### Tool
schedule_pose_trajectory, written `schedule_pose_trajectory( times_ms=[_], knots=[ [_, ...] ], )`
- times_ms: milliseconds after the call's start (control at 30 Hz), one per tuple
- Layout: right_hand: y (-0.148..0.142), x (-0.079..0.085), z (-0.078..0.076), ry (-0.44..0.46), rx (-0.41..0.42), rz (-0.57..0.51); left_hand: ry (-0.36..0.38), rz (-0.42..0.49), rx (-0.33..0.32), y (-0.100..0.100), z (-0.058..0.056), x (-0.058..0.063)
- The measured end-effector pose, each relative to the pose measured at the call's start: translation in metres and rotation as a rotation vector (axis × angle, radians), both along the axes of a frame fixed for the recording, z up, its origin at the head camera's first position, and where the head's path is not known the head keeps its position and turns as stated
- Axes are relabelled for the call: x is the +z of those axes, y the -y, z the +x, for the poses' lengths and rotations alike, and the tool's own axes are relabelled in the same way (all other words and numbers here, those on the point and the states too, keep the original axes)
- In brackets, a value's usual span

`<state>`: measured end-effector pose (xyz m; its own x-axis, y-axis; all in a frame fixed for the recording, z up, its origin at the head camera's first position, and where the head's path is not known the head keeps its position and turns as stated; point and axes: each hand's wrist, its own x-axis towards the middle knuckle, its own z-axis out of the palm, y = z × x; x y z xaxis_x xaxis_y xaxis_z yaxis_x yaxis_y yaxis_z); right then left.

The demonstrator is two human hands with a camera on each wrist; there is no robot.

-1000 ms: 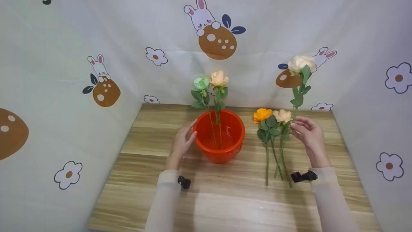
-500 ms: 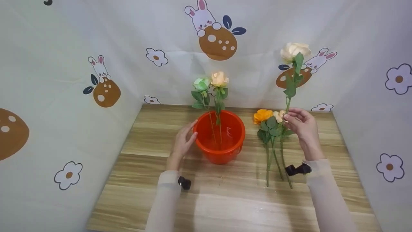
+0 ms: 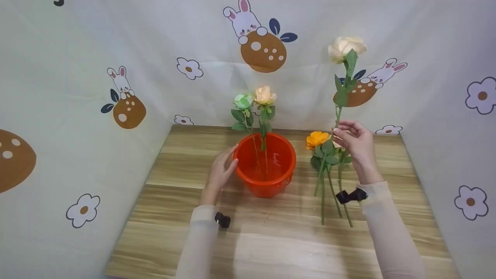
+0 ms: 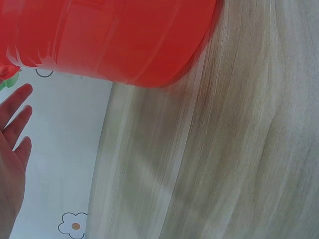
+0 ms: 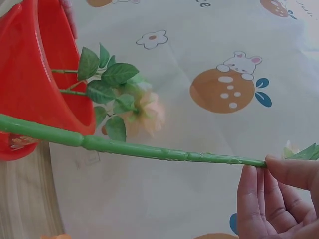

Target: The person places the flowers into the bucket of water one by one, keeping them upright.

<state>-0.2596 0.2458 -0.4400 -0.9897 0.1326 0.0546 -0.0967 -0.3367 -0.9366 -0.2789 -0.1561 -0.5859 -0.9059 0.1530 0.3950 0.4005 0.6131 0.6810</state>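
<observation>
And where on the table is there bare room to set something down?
Two patches of table look bare: the front middle, between the sleeves and before the bucket, and the left side, between left hand and cloth. It is crowded right of the bucket, where loose flowers lie near the right hand.

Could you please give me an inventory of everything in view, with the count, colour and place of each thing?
Table: one, wood-brown, under everything
Cloth: pale, rabbit and flower print, behind and beside the table
Bucket: one, red, on the table
Green rose: one, pale green, standing in the bucket
Peach rose: one, peach, standing beside it
Orange flower: one, orange, lying right of the bucket
Peach flower: one, peach, lying there, partly hidden
Cream rose: one, cream, held up by the right hand
Wrist cameras: two, black, one per wrist
Sleeves: two, pale
Right hand: one, pinching the cream rose's stem
Left hand: one, at the bucket's left rim
</observation>
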Motion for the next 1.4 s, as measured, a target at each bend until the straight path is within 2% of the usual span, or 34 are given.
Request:
schedule_pose_trajectory(
  times_ms=[400, 533, 700, 900, 1100, 1400],
  knots=[
    [0.024, 0.016, -0.007, -0.037, -0.035, 0.033, -0.005, 0.010, -0.008, 0.000, -0.002, -0.001],
    [0.032, 0.021, -0.010, -0.046, -0.036, 0.056, 0.020, 0.017, -0.012, 0.000, -0.001, 0.000],
    [0.039, 0.025, -0.014, -0.063, -0.027, 0.041, 0.048, 0.007, -0.003, -0.001, -0.001, 0.001],
    [0.051, 0.028, -0.019, -0.092, -0.035, -0.021, 0.016, 0.004, -0.011, -0.001, -0.002, -0.001],
    [0.065, 0.027, -0.025, -0.119, -0.045, -0.021, 0.014, 0.000, -0.008, 0.001, -0.003, -0.002],
    [0.084, 0.015, -0.032, -0.107, -0.039, -0.003, 0.038, 0.016, -0.013, 0.001, -0.001, 0.000]
  ],
)
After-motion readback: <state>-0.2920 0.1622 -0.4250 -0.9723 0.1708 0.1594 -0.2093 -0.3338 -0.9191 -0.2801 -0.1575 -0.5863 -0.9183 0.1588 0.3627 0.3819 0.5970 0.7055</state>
